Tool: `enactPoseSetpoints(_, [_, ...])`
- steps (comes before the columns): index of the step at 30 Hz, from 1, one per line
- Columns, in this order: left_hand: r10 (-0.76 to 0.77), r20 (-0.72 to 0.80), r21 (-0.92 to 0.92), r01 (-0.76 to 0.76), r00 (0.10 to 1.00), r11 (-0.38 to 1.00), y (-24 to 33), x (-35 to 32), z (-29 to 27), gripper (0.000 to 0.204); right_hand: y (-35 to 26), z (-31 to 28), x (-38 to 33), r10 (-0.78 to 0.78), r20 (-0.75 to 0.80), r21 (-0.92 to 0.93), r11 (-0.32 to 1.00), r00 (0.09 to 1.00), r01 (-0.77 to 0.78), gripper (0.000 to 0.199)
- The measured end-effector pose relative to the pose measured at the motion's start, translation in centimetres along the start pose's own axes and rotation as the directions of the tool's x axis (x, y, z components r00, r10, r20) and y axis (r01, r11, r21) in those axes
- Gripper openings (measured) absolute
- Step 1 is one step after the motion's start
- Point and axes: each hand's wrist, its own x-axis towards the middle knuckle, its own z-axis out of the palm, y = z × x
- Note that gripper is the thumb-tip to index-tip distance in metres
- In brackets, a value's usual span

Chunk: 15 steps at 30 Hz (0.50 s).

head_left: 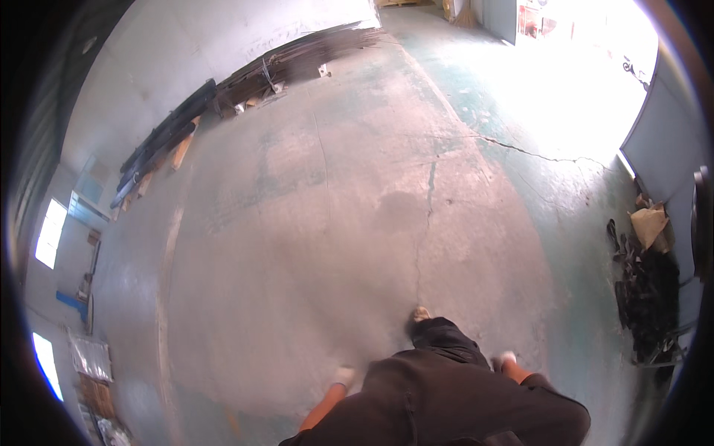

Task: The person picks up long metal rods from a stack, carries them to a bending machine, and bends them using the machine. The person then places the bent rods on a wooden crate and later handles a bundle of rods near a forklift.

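I look down at my own dark-clothed body (446, 401) over a bare concrete floor (312, 245). My left hand (343, 375) hangs by my left side in what looks like a pale glove. At my right side is my right hand (506, 360), equally pale. Both are small and blurred; I see nothing in either, and the fingers cannot be made out. One foot in a light shoe (422, 314) is stepped forward ahead of my dark trouser leg (442, 334).
Long dark metal bars (297, 56) and dark pipes (163, 137) lie along the left wall on wooden blocks (181, 152). A heap of dark scrap (647, 297) with brown paper (648, 223) sits at the right wall. A crack (520, 149) crosses the floor toward a bright doorway (587, 30).
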Motion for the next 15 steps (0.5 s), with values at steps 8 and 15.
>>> enactPoseSetpoints(8, [0.077, -0.200, -0.259, -0.129, 0.977, 0.957, 12.6, 18.8, -9.0, 0.020, -12.4, -68.0, 14.9, 0.129, -0.603, 0.599, 0.725, 0.788, 0.340, 0.044])
enactPoseSetpoints(15, [0.071, 0.005, 0.021, -0.072, 0.997, 0.997, 21.5, 41.1, -21.4, 0.019, -14.8, -90.5, 27.4, -0.023, -0.742, 0.437, 0.742, 0.670, 0.508, 0.041])
